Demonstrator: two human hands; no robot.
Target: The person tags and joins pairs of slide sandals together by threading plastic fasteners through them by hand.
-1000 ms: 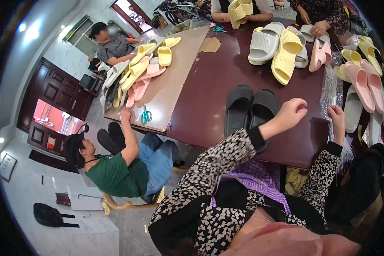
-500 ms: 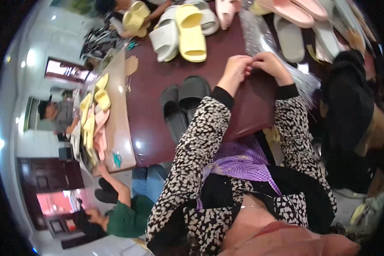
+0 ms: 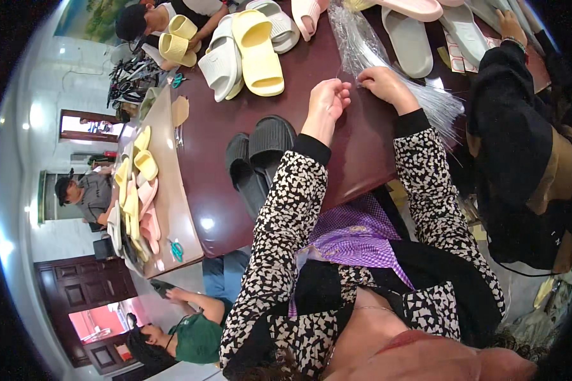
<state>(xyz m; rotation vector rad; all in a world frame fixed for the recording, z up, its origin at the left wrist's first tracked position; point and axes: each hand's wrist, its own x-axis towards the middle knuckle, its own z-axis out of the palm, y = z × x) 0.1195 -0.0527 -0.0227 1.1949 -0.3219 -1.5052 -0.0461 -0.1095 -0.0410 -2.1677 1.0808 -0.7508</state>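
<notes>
Over the dark red table (image 3: pixel 213 197), my left hand (image 3: pixel 329 101) is raised with its fingers curled together. Whatever lies in them is too thin or hidden to make out. My right hand (image 3: pixel 388 87) is beside the bundle of thin clear plastic strands (image 3: pixel 435 101), thumb and fingers pinched. I cannot tell whether it grips a strand. To the left of my left forearm lies a pair of black slide slippers (image 3: pixel 260 152), partly behind the sleeve.
Yellow (image 3: pixel 258 54) and grey slides (image 3: pixel 221 63) lie at the far side. Grey slides (image 3: pixel 408 41) are at far right, near a co-worker's dark sleeve (image 3: pixel 505 114). Another person handles yellow slides (image 3: pixel 178 44). More slides (image 3: pixel 130 197) and teal scissors (image 3: pixel 177 249) occupy the left table.
My hands, touching at the fingertips before, are now apart, the right one closer to the strands. The view has shifted slightly. The left co-worker's arm has lowered.
</notes>
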